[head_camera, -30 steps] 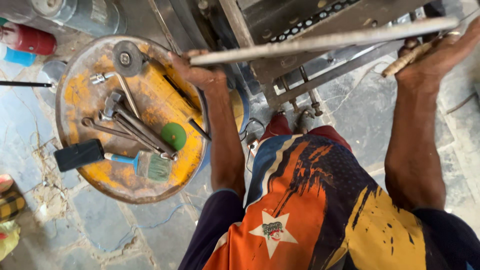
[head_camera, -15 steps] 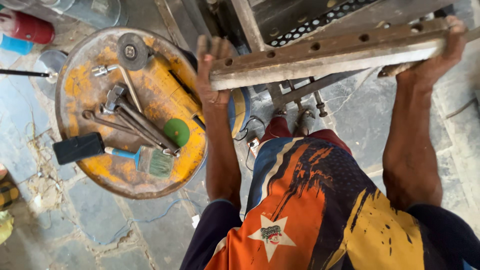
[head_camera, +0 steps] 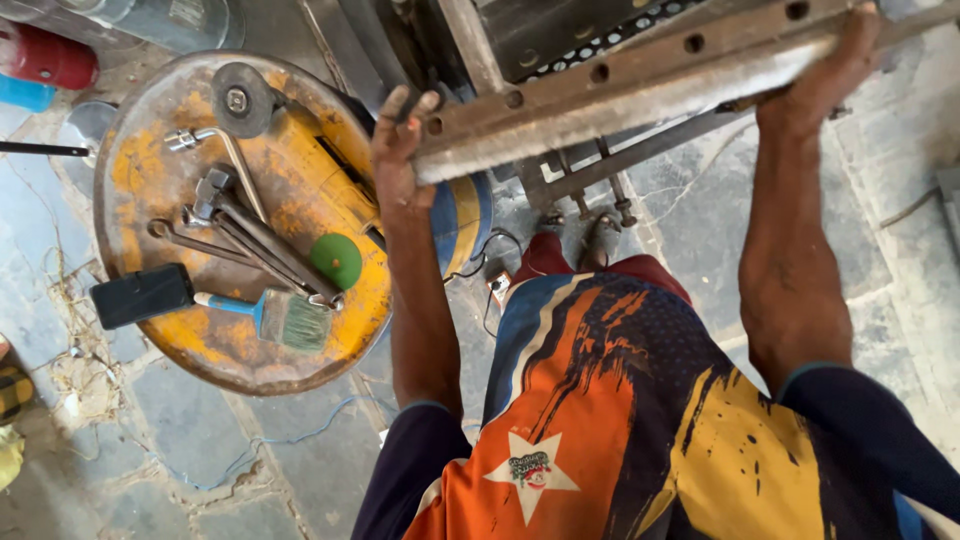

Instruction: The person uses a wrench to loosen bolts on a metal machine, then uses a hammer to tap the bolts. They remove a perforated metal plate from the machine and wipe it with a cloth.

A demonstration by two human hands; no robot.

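Spanning both hands (head_camera: 400,150), steel bar (head_camera: 640,95) (drilled).

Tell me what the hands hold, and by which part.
A long rusty metal bar with holes. The left hand grips its left end; the right hand grips it near the right end.

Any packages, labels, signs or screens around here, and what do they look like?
Red can: top left corner, lying cylinder, plain red side.
Blue container: just below the red can, partly cut off.
Clear plastic bottle: top edge, with a pale label, too blurred to describe.
Star patch: on the person's clothing, white star with a small dark mark.
No signs or screens.
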